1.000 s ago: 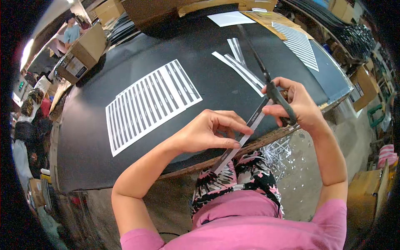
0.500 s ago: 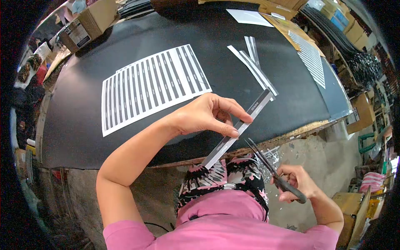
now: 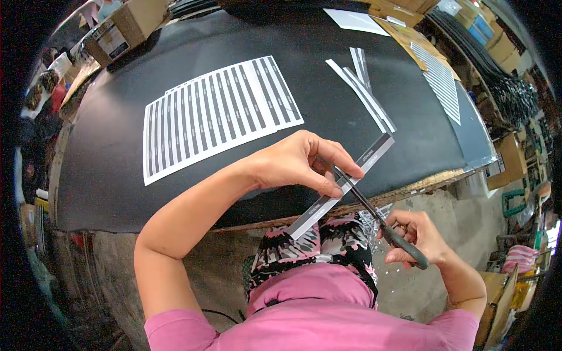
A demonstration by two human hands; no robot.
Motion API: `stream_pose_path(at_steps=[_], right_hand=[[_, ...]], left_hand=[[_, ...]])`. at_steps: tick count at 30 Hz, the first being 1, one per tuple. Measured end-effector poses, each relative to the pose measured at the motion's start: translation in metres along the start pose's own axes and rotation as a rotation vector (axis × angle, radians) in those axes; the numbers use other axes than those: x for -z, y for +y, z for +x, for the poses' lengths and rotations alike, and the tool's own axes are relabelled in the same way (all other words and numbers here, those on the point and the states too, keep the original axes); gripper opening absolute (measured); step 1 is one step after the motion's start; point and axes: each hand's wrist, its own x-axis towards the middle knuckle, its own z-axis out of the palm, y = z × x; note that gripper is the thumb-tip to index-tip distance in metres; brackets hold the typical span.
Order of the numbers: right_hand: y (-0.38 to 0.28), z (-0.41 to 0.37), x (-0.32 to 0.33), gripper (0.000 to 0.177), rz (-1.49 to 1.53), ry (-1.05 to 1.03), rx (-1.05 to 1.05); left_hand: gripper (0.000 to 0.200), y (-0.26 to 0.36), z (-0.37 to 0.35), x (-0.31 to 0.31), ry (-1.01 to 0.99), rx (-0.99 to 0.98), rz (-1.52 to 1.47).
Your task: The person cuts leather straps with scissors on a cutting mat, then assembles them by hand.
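Note:
My left hand (image 3: 313, 164) pinches a printed label strip (image 3: 309, 220) near its middle, thumb on one side and fingers on the other. The strip has a dark band with pale lettering and a grey band beside it, and slants over the table's front edge. My right hand (image 3: 414, 238) is closed round the handles of dark scissors (image 3: 374, 212). Their blades cross the strip between my left thumb and forefinger. Beyond the hands, several cut strips (image 3: 366, 96) lie on the black table, partly overlapping. Striped label sheets (image 3: 216, 117) lie flat to the left.
The black table (image 3: 117, 205) has a worn front edge. A white sheet (image 3: 356, 22) and another striped sheet (image 3: 439, 82) lie at the far right. A cardboard box (image 3: 126, 32) stands at the back left. Small paper scraps (image 3: 374, 225) litter the floor below.
My right hand has raised the scissors up and left, bringing the blades from beside the strip to across it. My left hand still pinches the strip, shifted slightly right.

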Motion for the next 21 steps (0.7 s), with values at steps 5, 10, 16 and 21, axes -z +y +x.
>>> stream_pose_path(at_steps=[5, 10, 16, 21], right_hand=[[0.0089, 0.004, 0.0032, 0.041, -0.028, -0.006, 0.027], [0.0073, 0.0048, 0.0038, 0.04, -0.08, 0.004, 0.025], [0.0028, 0.0058, 0.0028, 0.04, -0.083, 0.003, 0.01], [0.0058, 0.0076, 0.0044, 0.039, -0.063, -0.014, 0.008]], left_hand=[[0.039, 0.0022, -0.0003, -0.0007, 0.006, -0.02, 0.067], [0.039, 0.0042, -0.0006, -0.0015, 0.015, -0.022, 0.089], [0.038, 0.0037, -0.0006, -0.001, 0.013, -0.016, 0.076], [0.038, -0.0004, 0.0013, 0.0017, -0.001, -0.051, 0.148]])
